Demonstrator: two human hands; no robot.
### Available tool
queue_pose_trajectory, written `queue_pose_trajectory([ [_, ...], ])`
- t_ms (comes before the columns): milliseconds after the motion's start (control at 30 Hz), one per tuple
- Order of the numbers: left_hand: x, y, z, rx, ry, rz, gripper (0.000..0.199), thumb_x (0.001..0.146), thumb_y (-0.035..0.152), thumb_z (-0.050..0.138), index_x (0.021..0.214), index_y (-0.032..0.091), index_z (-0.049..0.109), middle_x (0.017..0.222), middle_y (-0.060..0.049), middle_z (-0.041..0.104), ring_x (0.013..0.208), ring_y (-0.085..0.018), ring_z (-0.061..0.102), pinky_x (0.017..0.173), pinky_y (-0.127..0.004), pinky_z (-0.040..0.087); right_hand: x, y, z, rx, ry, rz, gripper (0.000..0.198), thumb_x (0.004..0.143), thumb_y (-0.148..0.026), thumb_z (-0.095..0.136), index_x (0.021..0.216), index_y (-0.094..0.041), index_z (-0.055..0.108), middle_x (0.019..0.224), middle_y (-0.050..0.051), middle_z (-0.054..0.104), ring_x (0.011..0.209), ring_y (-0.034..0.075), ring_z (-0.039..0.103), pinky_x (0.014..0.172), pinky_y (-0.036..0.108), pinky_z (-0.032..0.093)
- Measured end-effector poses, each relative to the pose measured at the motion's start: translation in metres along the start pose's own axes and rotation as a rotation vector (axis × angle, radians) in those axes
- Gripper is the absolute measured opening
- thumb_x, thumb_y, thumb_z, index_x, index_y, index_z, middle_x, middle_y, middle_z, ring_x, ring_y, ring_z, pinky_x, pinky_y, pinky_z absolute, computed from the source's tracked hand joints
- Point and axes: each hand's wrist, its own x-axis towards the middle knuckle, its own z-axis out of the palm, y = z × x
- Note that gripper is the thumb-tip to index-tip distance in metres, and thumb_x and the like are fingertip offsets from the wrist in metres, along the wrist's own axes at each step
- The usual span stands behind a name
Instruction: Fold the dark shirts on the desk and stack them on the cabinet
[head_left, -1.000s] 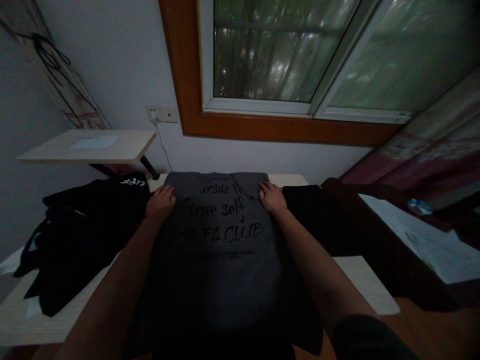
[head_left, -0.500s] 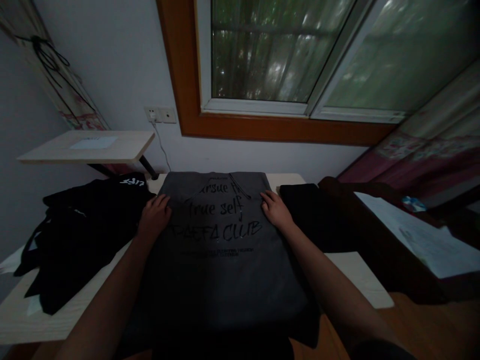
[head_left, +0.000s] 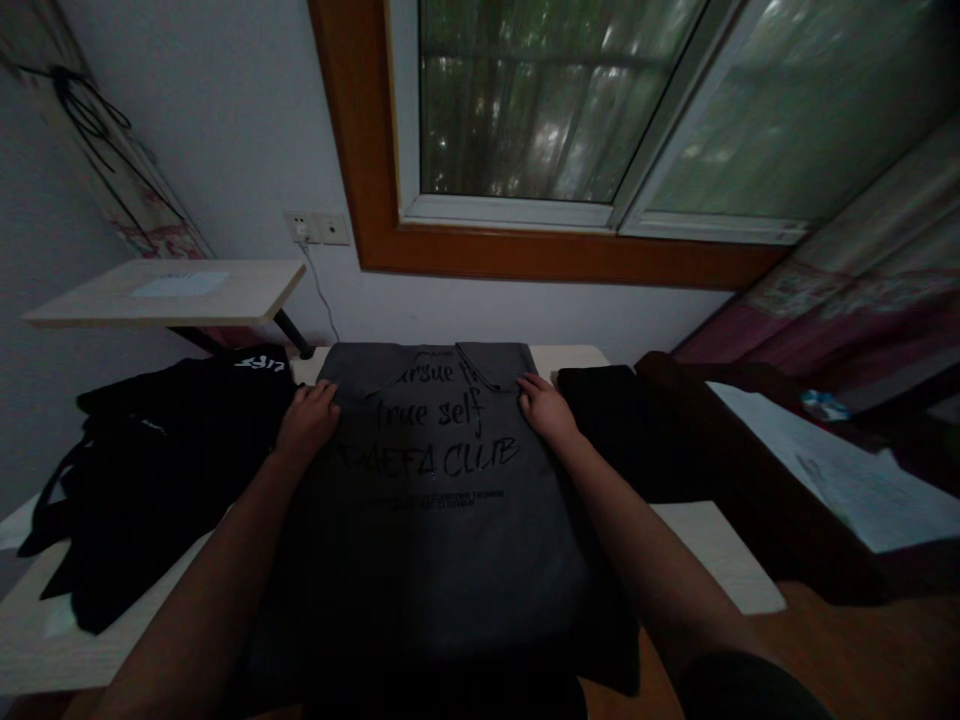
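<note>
A dark grey T-shirt (head_left: 435, 540) with black lettering lies spread on the table in front of me. Its upper part is folded, and a flap edge crosses the top line of print. At the left edge of the shirt, my left hand (head_left: 309, 418) has its bent fingers closed on the fabric. Opposite it, my right hand (head_left: 546, 406) grips the right edge with fingers and thumb close together. The undersides of both hands are hidden. The near end of the shirt fades into shadow.
Black clothing (head_left: 180, 460) with white print lies to the left, beneath a raised wooden shelf (head_left: 247, 290). Folded black fabric (head_left: 622, 430) lies to the right on the pale table (head_left: 720, 555). Beyond it stands dark furniture with a whitish sheet (head_left: 840, 470). A cord (head_left: 324, 295) hangs from the wall socket.
Both hands stay at the shirt's side edges, with only slight finger movement. The whole view has shifted a little; the shirt lies as before.
</note>
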Motion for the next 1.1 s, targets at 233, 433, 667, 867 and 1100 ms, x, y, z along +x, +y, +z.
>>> queue_pose_trajectory([
  [233, 0.016, -0.005, 0.008, -0.013, 0.006, -0.046, 0.049, 0.091, 0.021, 0.040, 0.134, 0.009, 0.062, 0.140, -0.019, 0.062, 0.132, -0.031, 0.055, 0.110, -0.048, 0.039, 0.015, 0.001, 0.006, 0.009, 0.005, -0.005, 0.042, 0.095, -0.019, 0.049, 0.131, -0.013, 0.068, 0.143, 0.014, 0.060, 0.130, 0.025, 0.059, 0.115, 0.037, 0.044],
  [433, 0.031, -0.011, 0.011, 0.011, -0.031, -0.026, 0.049, 0.092, 0.022, 0.039, 0.133, 0.009, 0.062, 0.140, -0.019, 0.062, 0.131, -0.031, 0.054, 0.111, -0.047, 0.039, 0.034, 0.006, 0.013, 0.006, -0.014, 0.013, 0.042, 0.094, -0.020, 0.050, 0.132, -0.012, 0.068, 0.143, 0.015, 0.059, 0.131, 0.026, 0.058, 0.115, 0.037, 0.044],
  [667, 0.039, -0.013, 0.014, 0.016, -0.023, -0.085, 0.051, 0.093, 0.023, 0.038, 0.136, 0.008, 0.061, 0.143, -0.018, 0.060, 0.131, -0.031, 0.053, 0.112, -0.046, 0.040, 0.047, 0.007, 0.016, -0.020, -0.018, 0.029, 0.042, 0.094, -0.021, 0.049, 0.131, -0.014, 0.069, 0.142, 0.015, 0.060, 0.130, 0.027, 0.058, 0.114, 0.041, 0.045],
  [867, 0.023, -0.009, 0.012, -0.044, -0.011, -0.020, 0.051, 0.091, 0.018, 0.038, 0.136, 0.010, 0.061, 0.144, -0.016, 0.060, 0.143, -0.028, 0.045, 0.122, -0.051, 0.027, 0.035, 0.004, 0.009, -0.080, 0.004, 0.002, 0.045, 0.094, -0.022, 0.049, 0.135, -0.015, 0.066, 0.146, 0.015, 0.058, 0.131, 0.031, 0.056, 0.114, 0.049, 0.042],
  [1100, -0.020, 0.012, -0.001, -0.044, 0.028, -0.189, 0.049, 0.095, 0.028, 0.041, 0.139, 0.020, 0.061, 0.154, -0.010, 0.052, 0.150, -0.033, 0.035, 0.116, -0.055, 0.038, 0.005, -0.003, -0.001, -0.111, 0.048, 0.000, 0.048, 0.095, -0.023, 0.046, 0.138, -0.010, 0.062, 0.149, 0.016, 0.056, 0.138, 0.031, 0.049, 0.119, 0.050, 0.036],
])
